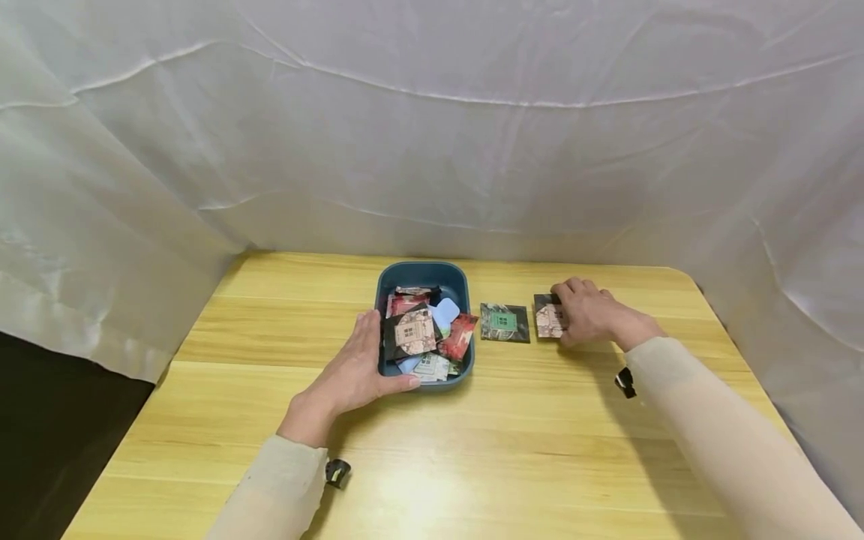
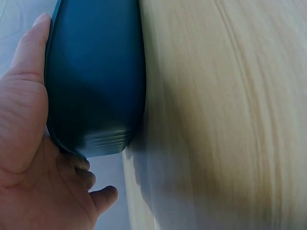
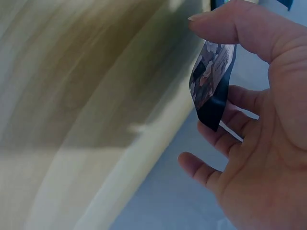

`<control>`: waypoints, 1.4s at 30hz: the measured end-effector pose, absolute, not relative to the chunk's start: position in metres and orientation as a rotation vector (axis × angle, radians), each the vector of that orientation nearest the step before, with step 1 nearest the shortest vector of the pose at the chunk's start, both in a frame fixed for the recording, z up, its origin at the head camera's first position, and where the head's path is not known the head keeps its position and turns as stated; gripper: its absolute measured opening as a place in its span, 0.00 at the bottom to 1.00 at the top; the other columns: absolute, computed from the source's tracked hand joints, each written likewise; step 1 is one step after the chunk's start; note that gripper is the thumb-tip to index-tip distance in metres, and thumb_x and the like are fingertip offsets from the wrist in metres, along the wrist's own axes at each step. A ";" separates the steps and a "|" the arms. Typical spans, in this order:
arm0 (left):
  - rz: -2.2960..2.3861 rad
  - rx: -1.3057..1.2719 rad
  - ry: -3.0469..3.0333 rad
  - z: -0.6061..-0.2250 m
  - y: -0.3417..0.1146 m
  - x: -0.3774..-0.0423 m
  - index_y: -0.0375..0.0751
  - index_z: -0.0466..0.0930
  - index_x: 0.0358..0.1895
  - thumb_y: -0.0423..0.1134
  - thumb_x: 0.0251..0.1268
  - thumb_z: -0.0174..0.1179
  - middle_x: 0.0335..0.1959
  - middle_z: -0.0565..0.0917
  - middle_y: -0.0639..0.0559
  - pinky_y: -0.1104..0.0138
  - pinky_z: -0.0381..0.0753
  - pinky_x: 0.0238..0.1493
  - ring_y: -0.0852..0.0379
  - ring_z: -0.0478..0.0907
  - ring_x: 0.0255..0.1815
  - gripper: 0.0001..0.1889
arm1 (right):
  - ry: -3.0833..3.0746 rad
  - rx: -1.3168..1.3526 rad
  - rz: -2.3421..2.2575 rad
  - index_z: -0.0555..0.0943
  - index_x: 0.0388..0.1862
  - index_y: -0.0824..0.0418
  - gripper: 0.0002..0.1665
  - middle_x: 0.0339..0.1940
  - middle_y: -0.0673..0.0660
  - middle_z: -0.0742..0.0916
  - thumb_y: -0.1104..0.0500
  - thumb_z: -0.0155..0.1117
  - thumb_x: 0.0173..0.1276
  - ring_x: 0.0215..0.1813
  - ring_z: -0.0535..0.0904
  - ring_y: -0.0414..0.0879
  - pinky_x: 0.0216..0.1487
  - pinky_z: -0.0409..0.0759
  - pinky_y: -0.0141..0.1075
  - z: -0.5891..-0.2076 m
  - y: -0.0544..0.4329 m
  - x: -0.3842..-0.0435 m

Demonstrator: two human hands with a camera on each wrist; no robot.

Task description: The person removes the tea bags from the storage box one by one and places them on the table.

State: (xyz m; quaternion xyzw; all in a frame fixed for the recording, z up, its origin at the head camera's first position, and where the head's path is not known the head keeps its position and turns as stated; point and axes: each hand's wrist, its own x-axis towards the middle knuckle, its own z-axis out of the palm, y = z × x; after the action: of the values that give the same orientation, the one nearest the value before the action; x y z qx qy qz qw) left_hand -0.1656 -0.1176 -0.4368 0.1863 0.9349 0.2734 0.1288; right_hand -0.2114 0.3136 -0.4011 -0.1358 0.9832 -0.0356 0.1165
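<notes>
Beside a green-labelled packet (image 1: pixel 502 322), the right hand (image 1: pixel 594 315) is pinching a pale-labelled packet (image 1: pixel 548 319), probably light, flexible and slick, best taken by its edges; the left hand (image 1: pixel 352 369), spread wide, is bracing a bin (image 1: pixel 421 274).

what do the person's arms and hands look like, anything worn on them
Both arms wear long, plain cream sleeves ending near the wrist: left sleeve, right sleeve. A small black piece sits beside each cuff, left piece and right piece. The left hand and right hand are bare, without gloves.
</notes>
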 end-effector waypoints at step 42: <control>0.800 0.527 2.714 -0.436 -0.117 -0.165 0.36 0.27 0.86 0.77 0.56 0.67 0.89 0.33 0.40 0.47 0.46 0.87 0.42 0.30 0.89 0.75 | 2.768 -0.412 -0.158 0.60 0.83 0.67 0.62 0.79 0.74 0.68 0.52 0.79 0.52 0.78 0.60 0.79 0.70 0.61 0.80 -0.418 0.316 -0.223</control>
State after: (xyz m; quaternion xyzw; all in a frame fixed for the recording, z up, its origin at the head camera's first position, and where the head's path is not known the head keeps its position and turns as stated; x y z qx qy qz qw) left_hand -0.1652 -0.1172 -0.4361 0.1814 0.9348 0.2757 0.1313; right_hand -0.2235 0.3157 -0.4177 -0.1449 0.9734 -0.0557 0.1685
